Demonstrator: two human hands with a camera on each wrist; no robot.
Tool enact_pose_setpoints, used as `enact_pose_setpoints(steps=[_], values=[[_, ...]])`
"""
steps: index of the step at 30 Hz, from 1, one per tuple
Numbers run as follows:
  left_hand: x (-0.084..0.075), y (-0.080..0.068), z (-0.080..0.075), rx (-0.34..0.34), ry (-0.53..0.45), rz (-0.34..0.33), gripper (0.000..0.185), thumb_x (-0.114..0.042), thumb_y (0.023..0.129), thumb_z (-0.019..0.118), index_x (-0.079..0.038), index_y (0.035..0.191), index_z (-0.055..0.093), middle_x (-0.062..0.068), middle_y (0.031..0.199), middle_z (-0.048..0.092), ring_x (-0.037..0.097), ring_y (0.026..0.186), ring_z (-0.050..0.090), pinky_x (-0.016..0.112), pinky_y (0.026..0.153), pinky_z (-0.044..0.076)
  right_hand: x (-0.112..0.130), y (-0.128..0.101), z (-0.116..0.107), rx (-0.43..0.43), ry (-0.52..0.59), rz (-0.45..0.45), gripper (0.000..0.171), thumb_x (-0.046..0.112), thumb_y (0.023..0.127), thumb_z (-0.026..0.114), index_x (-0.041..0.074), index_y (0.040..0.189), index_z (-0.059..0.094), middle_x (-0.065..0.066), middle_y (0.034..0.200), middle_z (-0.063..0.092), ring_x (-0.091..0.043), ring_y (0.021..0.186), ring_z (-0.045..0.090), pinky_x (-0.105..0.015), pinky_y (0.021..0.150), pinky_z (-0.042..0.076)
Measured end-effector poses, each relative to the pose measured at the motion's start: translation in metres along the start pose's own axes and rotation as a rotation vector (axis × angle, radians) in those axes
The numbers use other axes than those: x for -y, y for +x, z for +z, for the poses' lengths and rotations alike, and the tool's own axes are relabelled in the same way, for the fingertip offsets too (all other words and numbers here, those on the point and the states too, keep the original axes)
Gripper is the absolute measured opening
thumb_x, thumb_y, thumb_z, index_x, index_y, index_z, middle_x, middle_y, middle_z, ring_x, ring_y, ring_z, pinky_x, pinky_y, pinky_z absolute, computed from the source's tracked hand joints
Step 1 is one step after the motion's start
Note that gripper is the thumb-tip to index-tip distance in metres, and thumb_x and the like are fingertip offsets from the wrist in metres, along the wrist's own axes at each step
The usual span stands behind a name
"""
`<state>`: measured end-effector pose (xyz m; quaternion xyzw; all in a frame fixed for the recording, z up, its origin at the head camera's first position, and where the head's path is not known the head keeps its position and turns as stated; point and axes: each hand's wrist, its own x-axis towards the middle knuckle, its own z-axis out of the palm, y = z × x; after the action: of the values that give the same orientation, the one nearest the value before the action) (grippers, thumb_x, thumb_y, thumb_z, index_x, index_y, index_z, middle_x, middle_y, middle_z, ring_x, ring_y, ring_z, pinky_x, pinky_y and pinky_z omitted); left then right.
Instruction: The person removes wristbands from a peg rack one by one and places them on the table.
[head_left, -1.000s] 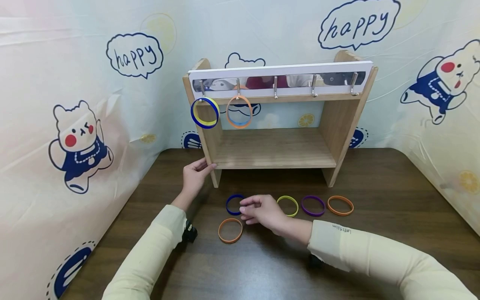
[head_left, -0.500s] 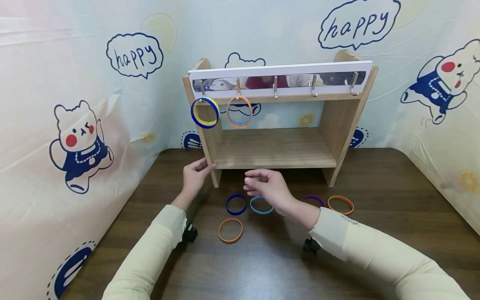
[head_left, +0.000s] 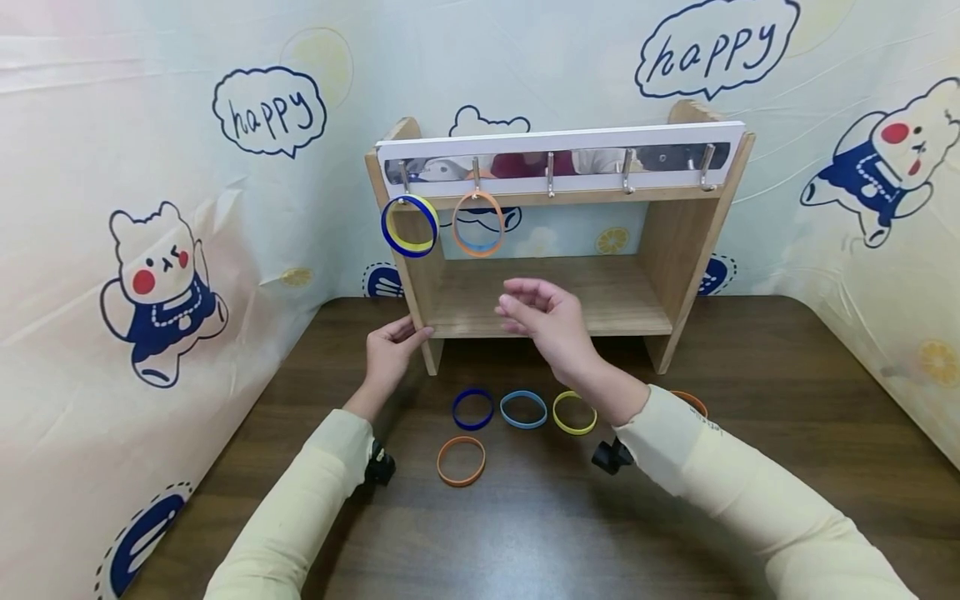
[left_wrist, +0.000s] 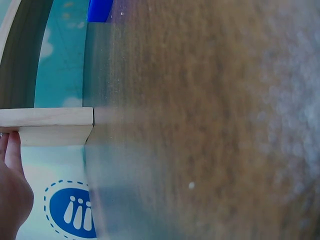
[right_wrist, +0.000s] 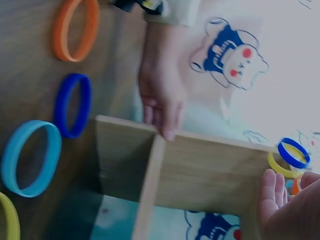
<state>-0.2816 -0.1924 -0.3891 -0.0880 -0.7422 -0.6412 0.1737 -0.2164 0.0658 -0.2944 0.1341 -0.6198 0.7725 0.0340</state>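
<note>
In the head view my left hand [head_left: 390,358] grips the lower left side panel of a wooden shelf [head_left: 690,242], thumb at its front edge. My right hand [head_left: 555,329], fingers loosely bent with nothing visible in them, is raised in front of the lower board. From the shelf's hook rail [head_left: 600,137], dark blue and yellow silicone wristbands [head_left: 411,252] hang on the leftmost hook. An orange wristband [head_left: 456,227] with a light blue part hangs on the second. Below my right hand lie a dark blue band [head_left: 472,427], a light blue band [head_left: 523,426] and a yellow band [head_left: 574,432].
An orange band [head_left: 461,483] lies nearer on the brown table [head_left: 510,542]. Another orange band [head_left: 696,402] shows partly behind my right sleeve [head_left: 720,467]. Three more hooks [head_left: 551,177] line the rail. A printed curtain [head_left: 165,100] surrounds the table.
My right hand has risen from beside the dark blue and light blue bands to in front of the shelf. The purple band is now hidden by the right arm. My left hand stays put.
</note>
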Motion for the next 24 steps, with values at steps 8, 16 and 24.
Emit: enact_pose_setpoints(steps=[8, 16, 24], values=[[-0.002, -0.001, 0.0, 0.002, 0.005, -0.001, 0.034, -0.005, 0.084, 0.076, 0.008, 0.114, 0.067, 0.025, 0.108, 0.067, 0.009, 0.091, 0.067, 0.022, 0.078, 0.054, 0.018, 0.015, 0.003, -0.065, 0.021, -0.078, 0.025, 0.006, 0.093, 0.066, 0.0, 0.117, 0.062, -0.016, 0.106, 0.065, -0.022, 0.091, 0.066, -0.035, 0.079, 0.057], [0.0, 0.0, 0.0, 0.003, 0.005, -0.003, 0.035, -0.005, 0.084, 0.077, 0.008, 0.115, 0.067, 0.025, 0.108, 0.067, 0.01, 0.092, 0.067, 0.022, 0.078, 0.054, 0.023, 0.03, 0.007, -0.079, 0.019, -0.121, 0.03, 0.007, 0.092, 0.068, -0.001, 0.12, 0.06, -0.01, 0.103, 0.063, -0.021, 0.089, 0.063, -0.032, 0.079, 0.056], [0.001, 0.0, 0.0, 0.0, 0.014, -0.012, 0.036, -0.006, 0.084, 0.076, 0.008, 0.116, 0.067, 0.024, 0.11, 0.066, 0.009, 0.093, 0.067, 0.024, 0.08, 0.054, 0.026, 0.041, 0.012, -0.103, 0.054, -0.156, 0.031, 0.003, 0.091, 0.068, -0.006, 0.119, 0.06, -0.009, 0.099, 0.065, -0.017, 0.084, 0.063, -0.03, 0.076, 0.057]])
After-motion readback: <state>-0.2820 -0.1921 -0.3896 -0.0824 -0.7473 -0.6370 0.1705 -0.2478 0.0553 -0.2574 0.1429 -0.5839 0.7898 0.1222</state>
